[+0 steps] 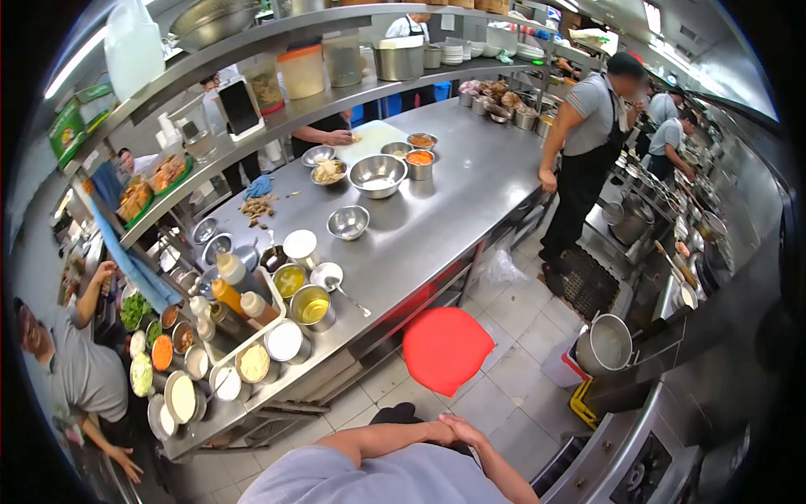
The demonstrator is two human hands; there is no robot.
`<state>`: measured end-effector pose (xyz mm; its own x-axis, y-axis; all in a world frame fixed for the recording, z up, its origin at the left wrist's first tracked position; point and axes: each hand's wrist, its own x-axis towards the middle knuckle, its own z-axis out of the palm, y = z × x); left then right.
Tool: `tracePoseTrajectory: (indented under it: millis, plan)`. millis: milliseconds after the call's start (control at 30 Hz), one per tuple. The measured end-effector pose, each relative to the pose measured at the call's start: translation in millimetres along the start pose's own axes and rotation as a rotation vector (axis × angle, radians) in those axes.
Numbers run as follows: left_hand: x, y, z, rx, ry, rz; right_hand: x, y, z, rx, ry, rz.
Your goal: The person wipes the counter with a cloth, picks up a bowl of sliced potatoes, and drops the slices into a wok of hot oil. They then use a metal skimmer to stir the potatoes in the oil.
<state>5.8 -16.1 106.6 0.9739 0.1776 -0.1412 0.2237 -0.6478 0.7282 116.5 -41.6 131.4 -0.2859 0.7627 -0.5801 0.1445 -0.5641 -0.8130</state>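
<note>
My left hand (pixel 440 433) and my right hand (pixel 462 427) are clasped together low in front of my body, over the tiled floor. Their fingers are wrapped round each other, and whether anything lies between them is hidden. Just beyond them is a round red stool top (pixel 447 349). The long steel table (pixel 411 244) stands ahead and to the left, with a large steel bowl (pixel 377 175), a smaller bowl (pixel 348 222) and a pot of yellow liquid (pixel 313 307) on it.
Squeeze bottles stand in a white bin (pixel 273 323) at the table's near left. A person in an apron (pixel 592 143) stands right of the table by a black floor mat (pixel 590 281). A stove (pixel 642 470) and a large pot (pixel 606 344) are at the right.
</note>
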Motion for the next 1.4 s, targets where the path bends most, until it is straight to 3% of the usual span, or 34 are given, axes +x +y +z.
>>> tracePoseTrajectory:
  millis: [100,167,267,400,533,600,667,767,800,900,967,1033,1233,1400]
  plan:
    - [-10.0,-12.4,-1.6,-0.02,-0.026,0.072,0.8,-2.3,2.4,0.173,-0.056,0.112]
    - [-17.0,-27.0,0.6,-0.045,-0.042,0.133,10.8,5.9,13.1,0.182,0.017,0.133]
    - [-31.0,-55.1,27.6,0.035,0.038,0.139,21.9,4.5,31.5,0.035,0.215,-0.033]
    - [-53.5,-26.9,-26.8,0.064,-0.051,0.125,32.3,4.1,40.5,-0.093,0.291,-0.083]
    - [-59.8,-37.4,-48.5,0.043,-0.086,0.074,57.9,9.4,41.2,-0.043,0.298,-0.039]
    - [-57.4,-52.4,-43.4,0.002,-0.065,0.068,70.2,5.8,41.9,0.181,0.214,0.031]
    - [-53.8,-80.0,-24.6,-0.003,0.055,0.138,75.5,-6.6,43.2,0.13,0.199,0.019]
    - [-58.9,-83.1,-39.3,-0.01,0.07,0.168,89.5,-7.7,40.4,-0.002,0.241,0.038]
    - [-58.6,-78.2,-47.1,0.04,-0.058,0.107,109.2,22.2,34.5,0.06,0.215,0.014]
    - [-57.5,-80.4,-51.8,0.074,-0.151,0.004,96.1,9.3,46.1,0.271,0.186,0.043]
    - [-59.7,-77.9,-61.0,0.023,-0.117,0.03,98.3,11.3,43.3,0.286,0.19,0.021]
    - [-54.9,-75.0,-71.3,0.03,-0.233,0.05,80.6,-10.9,46.5,0.334,0.188,0.062]
    - [-34.9,-88.3,-52.3,0.056,-0.187,0.096,69.7,-20.0,40.7,0.353,0.285,-0.057]
    - [-32.8,-82.9,-52.6,0.055,-0.205,0.092,72.4,-5.6,34.8,0.416,0.245,0.013]
